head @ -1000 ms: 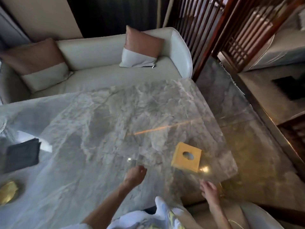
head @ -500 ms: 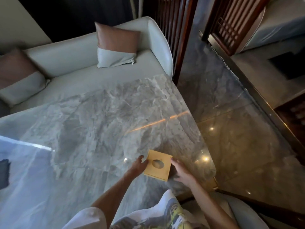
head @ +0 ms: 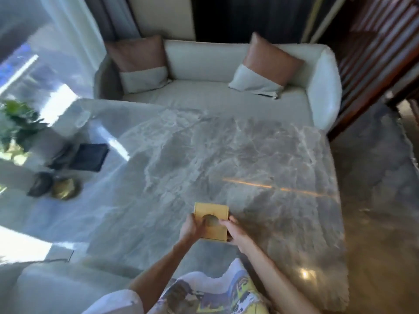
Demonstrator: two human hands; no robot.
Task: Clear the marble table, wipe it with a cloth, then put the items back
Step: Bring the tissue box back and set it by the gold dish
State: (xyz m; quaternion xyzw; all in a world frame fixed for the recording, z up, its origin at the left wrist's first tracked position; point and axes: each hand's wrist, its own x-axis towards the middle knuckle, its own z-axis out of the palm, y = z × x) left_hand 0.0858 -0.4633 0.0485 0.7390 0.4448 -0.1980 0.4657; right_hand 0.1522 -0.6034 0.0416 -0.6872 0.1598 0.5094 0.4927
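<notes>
A flat yellow square box (head: 212, 214) with a round hole in its top is held just above the near part of the grey marble table (head: 249, 159). My left hand (head: 190, 227) grips its left side and my right hand (head: 233, 231) grips its right side. At the table's far left lie a dark folded cloth or pouch (head: 89, 157), a small black object (head: 40, 187) and a round gold dish (head: 64, 189). A green plant (head: 15, 123) stands beyond them, blurred.
A white sofa (head: 215, 71) with two tan-and-white cushions runs along the table's far side. A dark wooden slatted screen (head: 374, 64) stands at the right. Glossy marble floor (head: 381, 200) lies to the right of the table. A white seat (head: 45, 288) is at bottom left.
Both hands closed on the yellow box near the table's right corner and carried it leftward. The view swung left, bringing the dark items, gold dish and plant into sight.
</notes>
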